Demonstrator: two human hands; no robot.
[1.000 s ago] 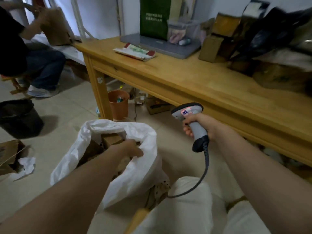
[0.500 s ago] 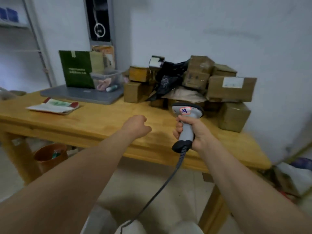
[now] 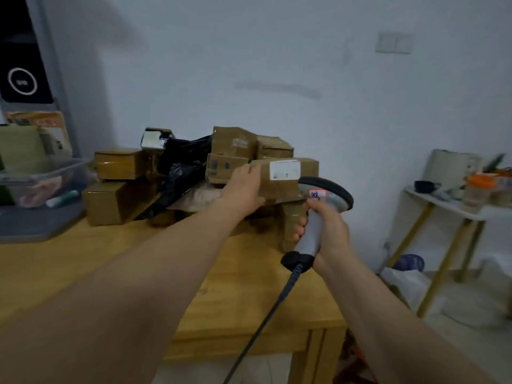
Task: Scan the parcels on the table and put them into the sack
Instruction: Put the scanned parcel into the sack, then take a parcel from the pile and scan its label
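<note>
A heap of brown cardboard parcels (image 3: 119, 164) and a black plastic bag (image 3: 180, 170) sits at the back of the wooden table (image 3: 249, 286). My left hand (image 3: 245, 187) grips the left end of a long brown box with a white label (image 3: 285, 176) on the right of the heap. My right hand (image 3: 329, 234) holds a grey corded barcode scanner (image 3: 324, 200) just right of that box, its head close to the label. The sack is out of view.
A grey tray with a clear plastic tub (image 3: 41, 181) stands at the table's left. To the right, a small white side table with gold legs (image 3: 443, 206) carries jars and clutter. A white bag (image 3: 410, 281) lies on the floor beneath it.
The view has swung up from the sack on the floor to the heap on the table. My left hand left the sack, reached forward and took hold of the labelled box. The scanner rose beside it.
</note>
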